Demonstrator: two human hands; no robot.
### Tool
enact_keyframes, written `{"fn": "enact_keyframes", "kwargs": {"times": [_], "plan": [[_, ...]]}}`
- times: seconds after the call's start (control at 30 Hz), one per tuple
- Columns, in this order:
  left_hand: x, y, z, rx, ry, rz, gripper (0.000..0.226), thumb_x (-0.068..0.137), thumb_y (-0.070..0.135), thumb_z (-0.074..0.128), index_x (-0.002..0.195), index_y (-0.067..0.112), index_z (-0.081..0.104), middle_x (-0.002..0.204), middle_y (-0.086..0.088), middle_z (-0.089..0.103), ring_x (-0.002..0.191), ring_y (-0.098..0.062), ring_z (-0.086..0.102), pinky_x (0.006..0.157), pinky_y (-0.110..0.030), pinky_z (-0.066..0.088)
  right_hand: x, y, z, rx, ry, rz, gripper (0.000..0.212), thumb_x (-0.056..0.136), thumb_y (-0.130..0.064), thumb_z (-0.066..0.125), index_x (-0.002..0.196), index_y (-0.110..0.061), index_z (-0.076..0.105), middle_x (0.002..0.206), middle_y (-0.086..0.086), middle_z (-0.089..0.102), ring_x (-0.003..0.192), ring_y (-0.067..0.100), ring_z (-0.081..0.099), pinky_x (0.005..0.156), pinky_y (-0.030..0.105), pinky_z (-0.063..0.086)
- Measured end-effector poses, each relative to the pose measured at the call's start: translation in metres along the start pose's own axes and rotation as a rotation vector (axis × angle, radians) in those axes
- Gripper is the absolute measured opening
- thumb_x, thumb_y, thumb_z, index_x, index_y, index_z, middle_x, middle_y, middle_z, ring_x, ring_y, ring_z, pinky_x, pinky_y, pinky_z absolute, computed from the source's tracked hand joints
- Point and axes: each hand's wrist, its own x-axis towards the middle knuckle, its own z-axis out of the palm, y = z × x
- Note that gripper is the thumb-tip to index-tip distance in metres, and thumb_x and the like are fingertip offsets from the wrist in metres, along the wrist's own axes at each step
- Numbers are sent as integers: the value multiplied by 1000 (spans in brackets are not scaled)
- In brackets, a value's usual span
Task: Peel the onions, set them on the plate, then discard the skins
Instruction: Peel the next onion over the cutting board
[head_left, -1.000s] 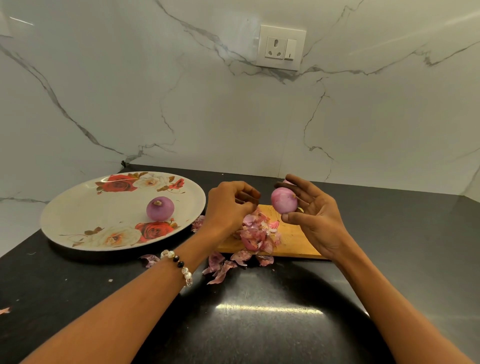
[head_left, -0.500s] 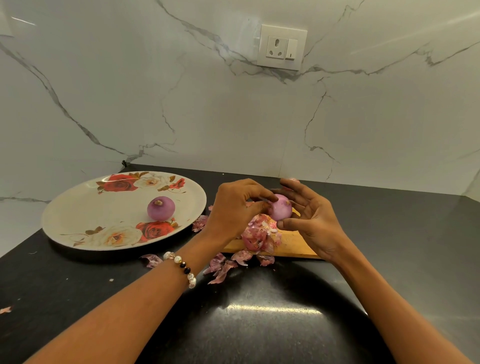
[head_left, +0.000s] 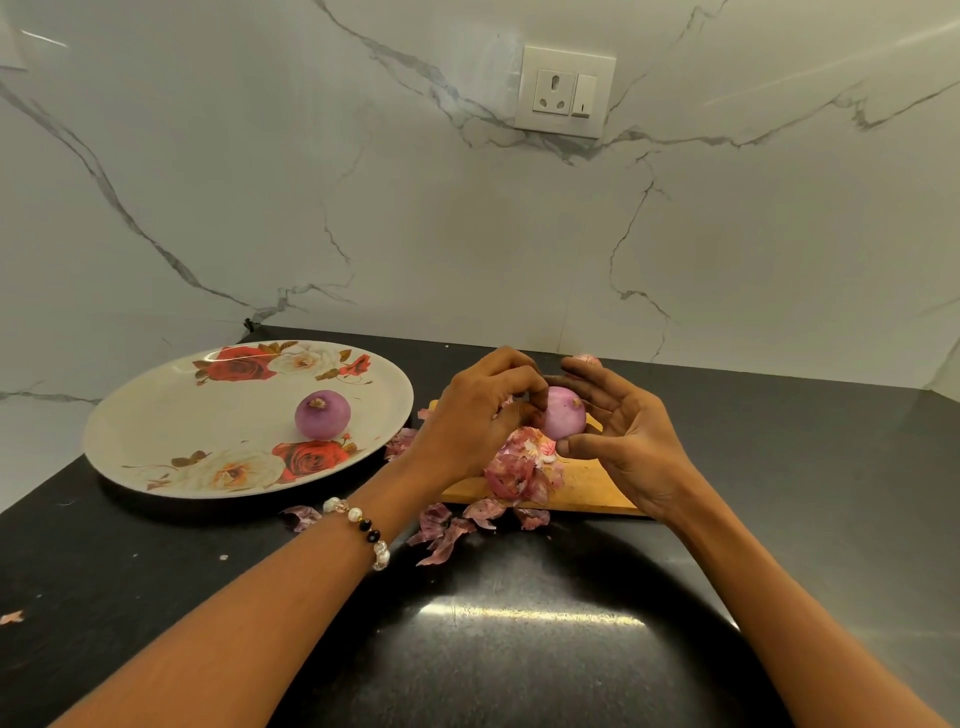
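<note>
Right hand (head_left: 623, 447) cradles a peeled onion (head_left: 563, 418) over the wooden board (head_left: 587, 488), approx centre of view: thumb under it, fingers curved round its far side. Left hand (head_left: 478, 421) sits at the onion's 9 o'clock, fingers curled in, tips pinching at the onion's surface. Can't tell if there's a bit of skin between them.

A pile of skins (head_left: 522, 467) lies on the board just below the onion, at its 7 o'clock, w/ more scraps (head_left: 447, 535) spilled onto the black counter (head_left: 519, 649) off the board's near edge. One stray bit sits by the plate's near rim.

Floral plate (head_left: 171, 431) is at 9 o'clock from the hands, on the counter, w/ a second peeled onion (head_left: 322, 414) resting on it, right of its middle. Another onion (head_left: 587, 359), partly hidden, peeks out behind the right fingertips at 12 o'clock.

Beaded bracelet (head_left: 361, 530) on the left wrist. Wall socket (head_left: 565, 92) up on the marble wall.
</note>
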Motion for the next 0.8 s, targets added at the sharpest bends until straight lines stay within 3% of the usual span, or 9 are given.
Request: {"fn": "enact_keyframes", "kwargs": {"times": [0.17,0.27,0.4,0.53,0.8], "plan": [[-1,4,-1,-116,26,-103,14,85,-6,60,95,3,63,99,-5,60,88,-14,58,75,-10,48,1,-2,0,26,9,4,81,52,7,78,128,-14,56,119,3,70,119,22,62,90,39,58],[0,6,-4,-208,72,-163,14,84,4,68,97,10,66,96,4,64,88,-7,60,71,-7,46,1,-1,0,13,7,6,82,52,6,78,128,-15,55,118,0,70,119,21,62,92,40,56],[-1,7,-5,-213,71,-115,17,81,11,73,98,14,75,98,3,65,89,-6,61,69,-10,50,1,1,-2,-14,-15,21,87,51,5,84,130,-14,54,118,0,70,120,22,61,95,42,55],[-1,6,-8,-172,102,-59,9,79,10,75,88,12,76,94,3,64,88,-11,62,71,-14,53,1,0,0,3,-34,58,106,38,-20,99,132,-13,53,121,5,69,119,23,62,92,40,56],[0,0,-3,-84,29,-16,13,82,1,69,90,11,71,108,0,59,92,-9,59,79,-15,53,0,-1,1,3,-36,72,101,37,-19,99,127,-17,56,122,5,69,120,23,62,94,44,55]]}}
